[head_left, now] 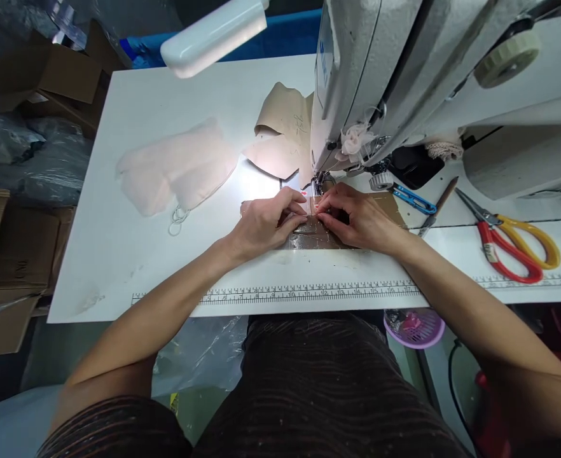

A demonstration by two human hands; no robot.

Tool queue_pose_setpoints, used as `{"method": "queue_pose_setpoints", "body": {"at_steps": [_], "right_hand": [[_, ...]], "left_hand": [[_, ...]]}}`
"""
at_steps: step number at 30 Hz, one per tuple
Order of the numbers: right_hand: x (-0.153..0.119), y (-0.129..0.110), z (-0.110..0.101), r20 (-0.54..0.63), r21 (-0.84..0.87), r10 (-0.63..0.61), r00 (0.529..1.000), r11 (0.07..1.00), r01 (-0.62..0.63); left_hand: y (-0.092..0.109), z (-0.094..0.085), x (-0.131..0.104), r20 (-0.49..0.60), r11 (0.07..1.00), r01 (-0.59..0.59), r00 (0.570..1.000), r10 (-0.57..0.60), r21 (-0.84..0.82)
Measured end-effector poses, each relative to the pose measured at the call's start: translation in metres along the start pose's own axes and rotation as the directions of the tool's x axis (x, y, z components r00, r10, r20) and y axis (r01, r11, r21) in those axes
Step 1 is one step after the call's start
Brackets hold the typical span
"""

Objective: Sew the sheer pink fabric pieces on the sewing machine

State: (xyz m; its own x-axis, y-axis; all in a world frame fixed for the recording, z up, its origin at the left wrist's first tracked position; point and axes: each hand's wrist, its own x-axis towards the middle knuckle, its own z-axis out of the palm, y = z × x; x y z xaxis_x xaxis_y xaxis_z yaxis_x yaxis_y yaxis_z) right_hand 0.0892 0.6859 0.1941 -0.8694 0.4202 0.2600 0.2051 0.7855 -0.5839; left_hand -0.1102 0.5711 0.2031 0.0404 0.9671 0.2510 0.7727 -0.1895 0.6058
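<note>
Cloth, pale and thin, lies beneath the sewing machine, midway between the bench's front and back edges. It looks light, soft and easily puckered, best held flat by its edges. The left hand and right hand pinch at it, thumbs to fingertips, over one brown sheet. One peach bundle lies towards the left edge; scissors, one pair, and one blue snips lie rightward.
</note>
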Motion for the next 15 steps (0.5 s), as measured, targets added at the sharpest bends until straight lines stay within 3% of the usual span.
{"method": "queue_pose_setpoints", "body": {"at_steps": [5, 11, 13, 15], "right_hand": [[0.002, -0.008, -0.001, -0.071, 0.051, 0.028, 0.997, 0.998, -0.024], [0.001, -0.009, -0.004, -0.151, 0.065, 0.254, 0.955, 0.967, -0.246], [-0.001, -0.011, -0.003, -0.146, 0.172, 0.276, 0.95, 0.953, -0.25], [-0.002, -0.017, 0.002, -0.078, 0.386, 0.246, 0.966, 0.901, -0.198]], "left_hand": [[0.001, 0.0, 0.0, 0.02, 0.994, 0.066, 0.998, -0.065, -0.091], [0.0, -0.002, 0.001, 0.051, 0.983, 0.057, 0.997, -0.049, -0.172], [-0.002, -0.003, 0.002, 0.046, 0.978, 0.043, 0.998, -0.034, -0.206], [-0.005, -0.003, 0.003, 0.06, 0.963, 0.04, 0.998, -0.025, -0.266]]}}
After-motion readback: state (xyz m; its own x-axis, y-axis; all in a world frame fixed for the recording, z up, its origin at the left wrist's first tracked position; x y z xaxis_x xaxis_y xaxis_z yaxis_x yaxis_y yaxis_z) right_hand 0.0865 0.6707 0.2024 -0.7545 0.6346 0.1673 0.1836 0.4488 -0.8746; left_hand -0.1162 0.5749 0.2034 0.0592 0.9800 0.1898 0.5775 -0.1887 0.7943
